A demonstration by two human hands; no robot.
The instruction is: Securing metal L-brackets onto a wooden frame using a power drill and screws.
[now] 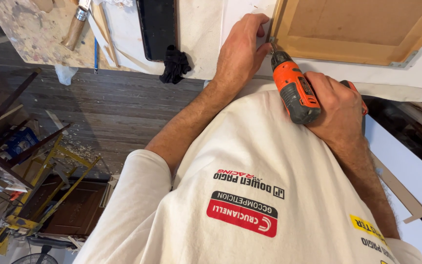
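Gripping an orange and grey cordless drill [295,93], the right hand [335,110] sits right of centre in the frame, fingers wrapped tight round the handle. The drill's long axis runs diagonally, from the hand up and to the left, and its dark chuck ends at a thin bit that meets the lower left corner of a wooden frame [289,46] lying in the upper right of the picture. A brown backing board fills the inside of that frame, and a small metal bracket [404,60] shows at its lower right corner.

The left hand [242,49] lies flat, just to the left of the bit, palm down on the white surface [201,34] with its fingertips pressed against the frame's left edge. It clasps nothing; it only bears down. Of the two hands, the left is the nearer to the corner where the bit touches, while the right stands further back behind the drill body, below and to the right.

Further left on the surface lie a black rectangular tray [157,27], a crumpled black cloth [175,65] at the edge, and a wooden-handled tool [75,27] on a paint-spattered board [30,32] in the upper left. Dark wooden floorboards [108,105] with scattered shavings fill the left middle, and a yellow metal stand [54,181] sits at lower left.
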